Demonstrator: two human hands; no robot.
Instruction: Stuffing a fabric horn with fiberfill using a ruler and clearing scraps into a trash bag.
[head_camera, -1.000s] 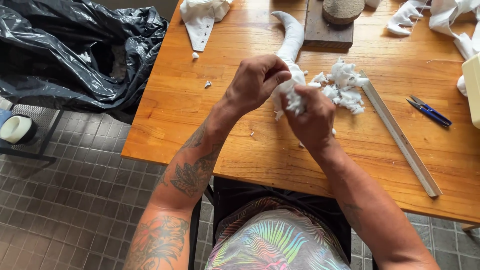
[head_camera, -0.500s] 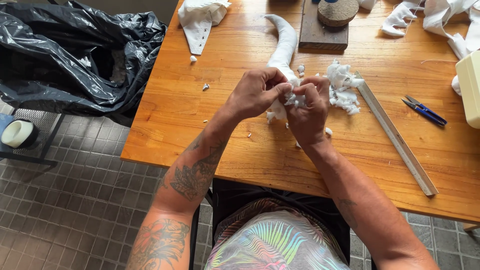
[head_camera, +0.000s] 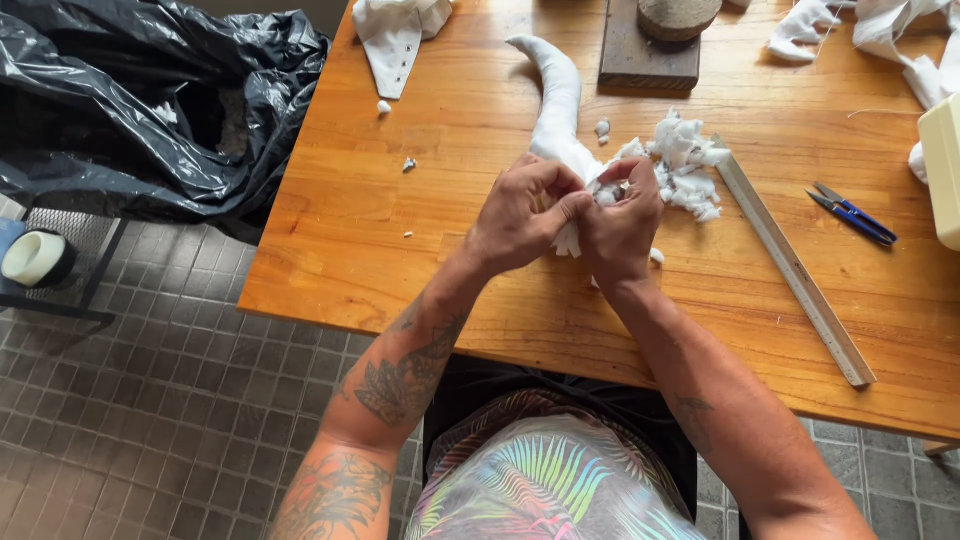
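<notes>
A long white stuffed fabric tube (head_camera: 556, 100) curves across the wooden table (head_camera: 420, 240) and ends between my hands. My left hand (head_camera: 518, 218) pinches the tube's near end. My right hand (head_camera: 622, 222) is closed against the same end, with white stuffing showing between the fingers. A loose pile of white stuffing (head_camera: 684, 165) lies just past my right hand. The tube's opening is hidden by my fingers.
A metal ruler (head_camera: 795, 272) lies diagonally at the right, with small blue snips (head_camera: 852, 214) beyond it. A wooden block (head_camera: 648, 52) stands at the back, white cloth pieces (head_camera: 392, 32) at the far edge. A black plastic bag (head_camera: 130, 100) and a tape roll (head_camera: 35, 258) sit left of the table.
Both hands have shifted slightly away along the table with the tube's end. The fingers have regripped, now pinching closer together around the stuffing.
</notes>
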